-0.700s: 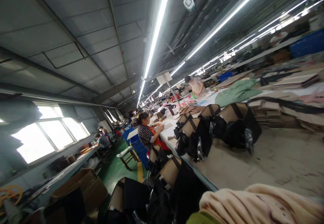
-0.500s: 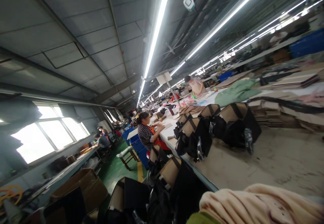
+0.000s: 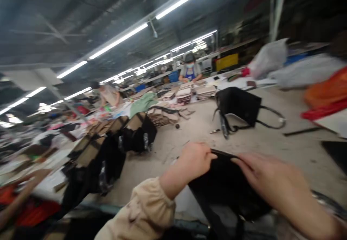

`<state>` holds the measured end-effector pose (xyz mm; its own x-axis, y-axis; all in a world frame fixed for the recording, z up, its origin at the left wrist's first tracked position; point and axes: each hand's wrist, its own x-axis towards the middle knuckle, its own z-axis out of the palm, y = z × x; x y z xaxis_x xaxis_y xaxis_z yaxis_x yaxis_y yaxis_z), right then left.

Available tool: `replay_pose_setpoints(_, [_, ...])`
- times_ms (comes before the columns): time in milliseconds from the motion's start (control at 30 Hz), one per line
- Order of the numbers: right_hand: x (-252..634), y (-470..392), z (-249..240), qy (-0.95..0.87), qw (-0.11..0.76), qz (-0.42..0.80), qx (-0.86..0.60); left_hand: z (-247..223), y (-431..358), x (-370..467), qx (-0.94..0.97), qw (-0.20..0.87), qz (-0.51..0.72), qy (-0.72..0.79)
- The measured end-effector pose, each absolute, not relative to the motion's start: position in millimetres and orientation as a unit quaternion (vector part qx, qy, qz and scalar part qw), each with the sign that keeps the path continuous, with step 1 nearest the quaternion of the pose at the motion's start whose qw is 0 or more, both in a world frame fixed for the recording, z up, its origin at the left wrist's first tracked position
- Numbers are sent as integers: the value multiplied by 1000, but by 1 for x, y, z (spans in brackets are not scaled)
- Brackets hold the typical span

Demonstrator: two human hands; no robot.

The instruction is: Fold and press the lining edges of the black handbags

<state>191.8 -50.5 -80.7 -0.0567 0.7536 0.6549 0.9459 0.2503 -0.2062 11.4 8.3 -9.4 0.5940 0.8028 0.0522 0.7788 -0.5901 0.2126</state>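
A black bag (image 3: 230, 185) stands tilted at the near edge of the worktable, between my hands. My left hand (image 3: 196, 160) is closed on the top left of its rim, fingers curled over the edge. At the top right, my right hand (image 3: 268, 175) pinches the same rim, thumb on the near face. A strap hangs down the bag's near side. Beyond my hands, another black bag (image 3: 238, 104) lies on the table with its strap looped to the right. Motion blurs the lower part of the bag.
Black bags with tan insides (image 3: 138, 131) line the table's left. Behind them are a green cloth (image 3: 143, 102) and stacked tan panels (image 3: 184, 95). Plastic bags (image 3: 271, 59) and an orange bag (image 3: 328, 88) sit at right. A co-worker (image 3: 190, 70) works across the table.
The view has swung right and down from the aisle and windows to the worktable. Both my hands, not visible before, now hold the black bag's rim.
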Motion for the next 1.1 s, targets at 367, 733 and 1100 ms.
replay_pose_setpoints(367, [182,-51,-65,-718,251,-54,-647,-21,20,-1,888,82,102,442])
replay_pose_setpoints(733, [181,-51,-63,-715,253,-58,-650,-22,21,-3,886,91,110,441])
replay_pose_setpoints(1100, [181,-49,-63,-717,259,-51,-645,-19,21,5,873,62,95,475])
